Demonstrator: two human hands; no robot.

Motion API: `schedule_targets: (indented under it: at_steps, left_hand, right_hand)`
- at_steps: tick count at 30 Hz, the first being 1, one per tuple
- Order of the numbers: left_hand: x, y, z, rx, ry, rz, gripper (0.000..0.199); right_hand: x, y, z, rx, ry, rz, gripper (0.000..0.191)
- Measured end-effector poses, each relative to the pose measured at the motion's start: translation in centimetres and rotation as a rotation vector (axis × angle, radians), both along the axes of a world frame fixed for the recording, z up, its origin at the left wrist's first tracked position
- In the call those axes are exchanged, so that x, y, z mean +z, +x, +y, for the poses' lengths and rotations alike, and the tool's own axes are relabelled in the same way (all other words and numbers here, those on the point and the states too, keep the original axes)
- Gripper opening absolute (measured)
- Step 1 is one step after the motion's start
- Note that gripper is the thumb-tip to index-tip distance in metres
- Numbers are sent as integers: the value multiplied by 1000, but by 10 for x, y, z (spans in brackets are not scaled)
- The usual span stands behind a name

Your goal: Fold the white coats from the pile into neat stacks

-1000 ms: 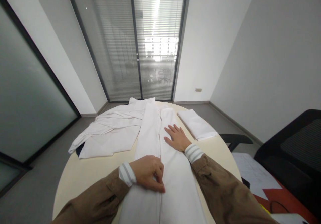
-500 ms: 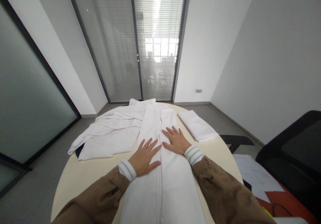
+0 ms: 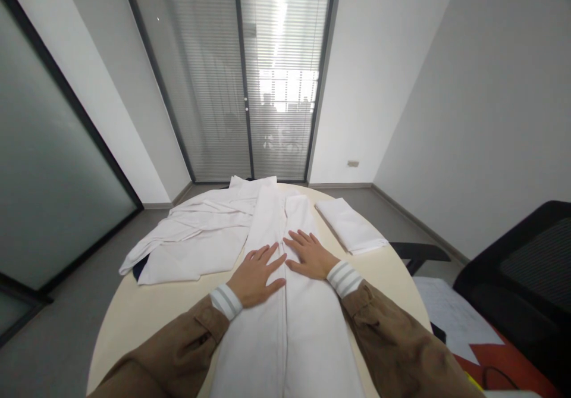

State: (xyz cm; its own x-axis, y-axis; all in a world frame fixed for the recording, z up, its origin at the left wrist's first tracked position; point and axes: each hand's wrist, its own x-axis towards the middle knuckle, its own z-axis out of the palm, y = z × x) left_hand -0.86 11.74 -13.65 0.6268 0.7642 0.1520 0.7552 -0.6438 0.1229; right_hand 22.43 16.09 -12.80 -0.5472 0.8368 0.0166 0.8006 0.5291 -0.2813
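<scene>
Round cream table (image 3: 129, 320), one. Long white cloth (image 3: 314, 332), folded lengthwise, down the table's middle toward the person. Rumpled white cloth (image 3: 191, 255), adjoining on the left. Folded white cloth (image 3: 352, 225), apart, near the right edge. Left hand (image 3: 254, 279) and right hand (image 3: 312, 259), fingers spread, flat upon the long cloth, nearly meeting.

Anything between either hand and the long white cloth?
Nothing visible: the left hand and right hand both rest on the long white cloth. The folded white cloth lies apart, to its right.
</scene>
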Motion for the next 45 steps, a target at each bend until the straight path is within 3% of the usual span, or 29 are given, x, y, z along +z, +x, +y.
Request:
schedule_targets:
  at_steps: [5,14,19,23,28,32,38,45]
  left_hand:
    - [7,8,8,122,65,-51,53]
    - [2,8,11,71,-7,-71,62]
    - [13,3,36,105,27,-144,50]
    - [11,-10,75,322,84,-333,47]
    - [-5,-24,110,376,-90,-644,43]
    - [-8,-28,124,398,-157,-739,45]
    - [2,-25,138,432,-228,-821,34]
    - [12,-20,138,423,-218,-954,25]
  right_hand:
    - [0,0,-1,-2,9,34,71]
    - [5,1,-2,63,38,40,64]
    - [2,2,1,44,94,66,58]
    - [-9,4,14,-160,195,203,40]
    - [-28,16,44,-471,245,422,49]
    - [-39,28,69,-554,138,585,57]
    - [-44,41,106,-635,-12,870,60]
    - [-43,40,125,-632,-99,895,60]
